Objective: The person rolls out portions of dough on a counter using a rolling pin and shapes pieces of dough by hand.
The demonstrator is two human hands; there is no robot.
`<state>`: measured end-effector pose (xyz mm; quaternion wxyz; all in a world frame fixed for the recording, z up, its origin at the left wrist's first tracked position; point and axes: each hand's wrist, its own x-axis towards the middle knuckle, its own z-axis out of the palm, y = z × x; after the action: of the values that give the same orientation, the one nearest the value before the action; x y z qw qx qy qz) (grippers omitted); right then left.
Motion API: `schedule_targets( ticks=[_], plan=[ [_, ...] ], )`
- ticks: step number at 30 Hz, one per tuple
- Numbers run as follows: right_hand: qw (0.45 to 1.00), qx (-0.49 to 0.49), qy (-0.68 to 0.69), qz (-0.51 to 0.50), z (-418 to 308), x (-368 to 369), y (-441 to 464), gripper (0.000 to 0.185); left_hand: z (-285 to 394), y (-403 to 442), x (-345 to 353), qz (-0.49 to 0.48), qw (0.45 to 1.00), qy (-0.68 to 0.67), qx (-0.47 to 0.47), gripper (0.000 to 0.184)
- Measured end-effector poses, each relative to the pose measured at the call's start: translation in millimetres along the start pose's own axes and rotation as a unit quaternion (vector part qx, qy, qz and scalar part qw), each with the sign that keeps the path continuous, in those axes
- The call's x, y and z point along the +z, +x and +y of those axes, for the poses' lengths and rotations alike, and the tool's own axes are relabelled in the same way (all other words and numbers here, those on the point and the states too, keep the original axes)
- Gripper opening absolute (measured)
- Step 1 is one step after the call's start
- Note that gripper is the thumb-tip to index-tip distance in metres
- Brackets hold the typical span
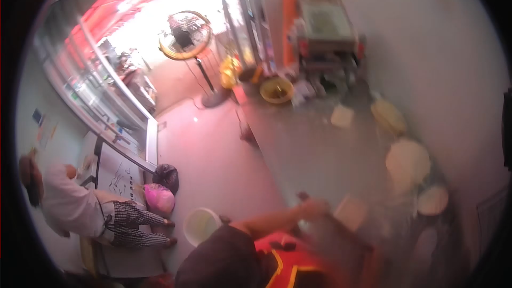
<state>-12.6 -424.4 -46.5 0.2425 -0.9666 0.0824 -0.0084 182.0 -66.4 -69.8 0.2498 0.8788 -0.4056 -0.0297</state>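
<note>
My left hand [313,210] reaches in from the bottom over the near edge of the grey worktop [314,149]. Its fingers look closed around something blurred, with a dark knob-like end [303,196] showing beyond them. A broad grey shape [333,237] lies below the hand; motion blur hides what it is. Beside the hand, to its right, is a pale block [350,212]. The red apron [290,266] with yellow trim shows under my arm. I cannot make out my right hand.
Round pale pieces [408,161] line the worktop's right side. A yellow bowl [277,90] stands at its far end, near a machine [326,26]. On the floor are a pale bucket [201,226], a pink bag [159,198] and a standing fan [185,36]. Another person [80,202] stands at left.
</note>
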Motion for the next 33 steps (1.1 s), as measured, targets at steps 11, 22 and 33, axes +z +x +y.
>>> schedule_targets(
  ticks=[11, 22, 33],
  plan=[
    [0.995, -0.023, -0.063, 0.069, -66.5, -40.3, 52.5, 0.038, -4.8, 48.4, -84.4, -0.021, 0.998, 0.036, -0.044, 0.034],
    [0.987, 0.029, -0.130, 0.093, -37.1, 6.9, 123.1, 0.052, -9.6, 64.5, -45.2, 0.023, 0.971, 0.154, -0.181, 0.064],
    [0.991, 0.032, -0.103, 0.081, -32.7, -8.3, 218.2, 0.055, -46.9, 138.2, -51.6, 0.045, 0.960, 0.218, -0.170, 0.067]
  ],
)
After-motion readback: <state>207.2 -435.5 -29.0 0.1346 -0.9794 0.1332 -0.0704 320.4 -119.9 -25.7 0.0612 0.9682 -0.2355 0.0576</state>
